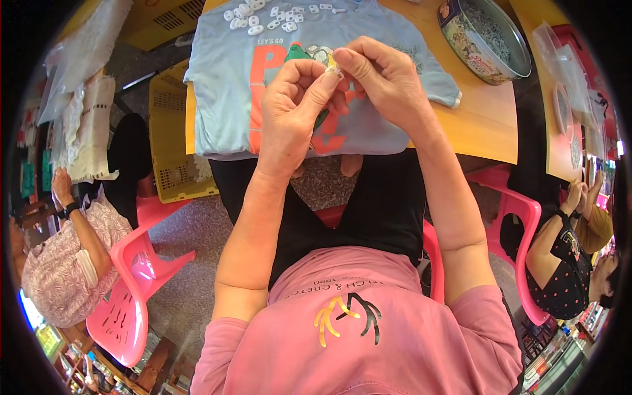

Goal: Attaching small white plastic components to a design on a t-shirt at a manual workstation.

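Soft cloth (220, 85), pinched white piece (336, 68).

T-shirt (276, 359): dusty pink, short-sleeved, creased. Emblem (350, 311) on the front: branching, antler-like strokes, one half yellow, the other black, meeting and crossing at the middle. Lettering (342, 286) just off the emblem toward the hem (368, 253): small, dark, curved rows, partly lost in folds. Cloth past it bunches softly. Left sleeve (222, 339) and right sleeve (484, 316), well out to either side of the emblem: same pink, ending above the elbows. Left hand (299, 99), right hand (385, 82), forearms (250, 224): bare. Pants (398, 204) beyond the emblem, past the hem: black, plain.
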Tool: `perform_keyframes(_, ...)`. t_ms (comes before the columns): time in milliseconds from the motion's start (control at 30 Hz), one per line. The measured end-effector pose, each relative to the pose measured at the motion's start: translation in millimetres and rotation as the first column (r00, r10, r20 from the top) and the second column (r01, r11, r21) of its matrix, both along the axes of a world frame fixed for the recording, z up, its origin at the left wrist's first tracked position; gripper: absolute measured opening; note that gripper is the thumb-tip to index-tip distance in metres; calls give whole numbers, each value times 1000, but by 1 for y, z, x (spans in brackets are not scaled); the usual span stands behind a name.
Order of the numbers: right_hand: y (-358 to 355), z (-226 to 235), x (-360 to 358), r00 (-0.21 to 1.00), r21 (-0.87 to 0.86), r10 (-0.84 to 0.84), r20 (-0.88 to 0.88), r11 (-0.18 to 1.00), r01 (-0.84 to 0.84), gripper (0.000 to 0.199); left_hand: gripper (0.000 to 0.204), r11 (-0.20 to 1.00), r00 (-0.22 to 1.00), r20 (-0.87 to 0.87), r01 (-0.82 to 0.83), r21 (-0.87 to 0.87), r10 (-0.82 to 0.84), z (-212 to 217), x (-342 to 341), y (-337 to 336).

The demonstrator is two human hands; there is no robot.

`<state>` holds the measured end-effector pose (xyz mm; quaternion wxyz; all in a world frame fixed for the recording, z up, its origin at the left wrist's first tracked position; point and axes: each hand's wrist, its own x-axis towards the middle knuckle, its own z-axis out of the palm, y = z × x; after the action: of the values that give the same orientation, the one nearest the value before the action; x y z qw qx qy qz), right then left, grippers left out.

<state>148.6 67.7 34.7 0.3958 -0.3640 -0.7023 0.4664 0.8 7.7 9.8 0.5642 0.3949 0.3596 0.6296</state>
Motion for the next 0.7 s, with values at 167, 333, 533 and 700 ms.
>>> perform_keyframes(167, 4, 1, 6, 999, -116, 36, -22, 992, -38, 26, 14, 1000, 1000, 22, 4, 11, -4, 1, 1, -2)
perform_keyframes(333, 0, 1, 4, 998, -86, 66, 26, 994, -63, 32, 13, 1000, 1000, -14, -11, 24, 12, -1, 1, -3)
perform_keyframes(533, 0, 1, 4, 996, -141, 85, 14, 987, -83, 33, 12, 1000, 1000, 0, 5, 21, -5, -1, 0, -3)
perform_keyframes(700, -1, 0, 3, 990, -217, 107, -88, 968, -124, 34, 11, 1000, 1000, 6, -2, 29, 2, -2, 0, -3)
